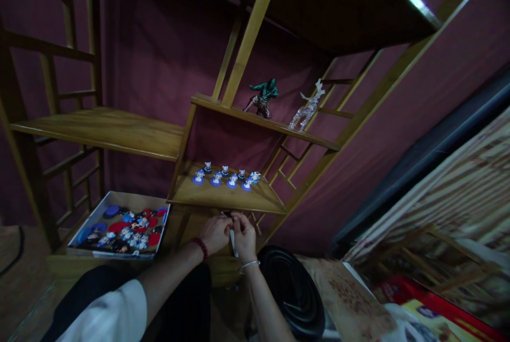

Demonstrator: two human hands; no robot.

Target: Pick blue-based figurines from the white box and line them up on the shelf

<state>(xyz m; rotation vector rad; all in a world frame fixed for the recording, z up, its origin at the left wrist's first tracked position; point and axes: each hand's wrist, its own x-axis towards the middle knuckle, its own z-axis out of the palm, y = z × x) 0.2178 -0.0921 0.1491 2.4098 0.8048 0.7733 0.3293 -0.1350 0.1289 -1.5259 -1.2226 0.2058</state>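
Observation:
My left hand [215, 233], with a dark red bead bracelet at the wrist, and my right hand [244, 234], with a silvery bangle, meet just below the front edge of a low wooden shelf [239, 203]. The fingers of both are closed together around something small and dark that they mostly hide. A narrow white strip [233, 244] shows between the hands. On the shelf above them, several small figurines on purple bases [216, 179] form a front row. Behind these stand 3 on dark bases [225, 171]. At the right end, a blue and white figurine [255, 176] looks tilted.
An open box [115, 196] of loose figurines and coloured discs stands at left. A green hooded figure [263, 99] and a clear deer [307, 108] occupy the shelf above. To the right of my arms is a round black object [290, 289], with red and yellow packaging [434, 313] farther right.

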